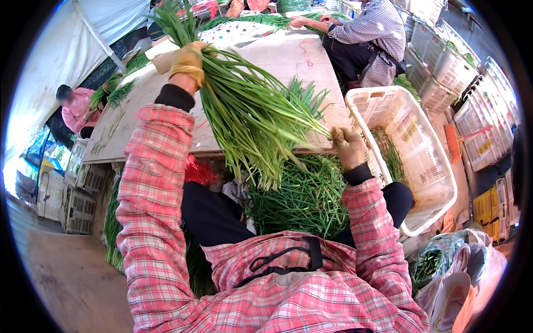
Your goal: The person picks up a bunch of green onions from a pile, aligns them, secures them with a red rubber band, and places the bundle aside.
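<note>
My left hand (187,62), in a tan glove, is raised and shut on a thick bunch of long green stalks (244,105); the stalks fan downward to the right. My right hand (347,146), also gloved, pinches a few stalks at the bunch's lower right edge. A loose heap of the same greens (302,200) lies below, across my lap and the ground. Both sleeves are pink plaid.
A wooden table (277,61) stands in front. A white plastic crate (411,144) with a few greens sits at right, more stacked crates (472,72) behind it. A person in a checked shirt (372,33) works at the table's far side; another in pink (78,108) at left.
</note>
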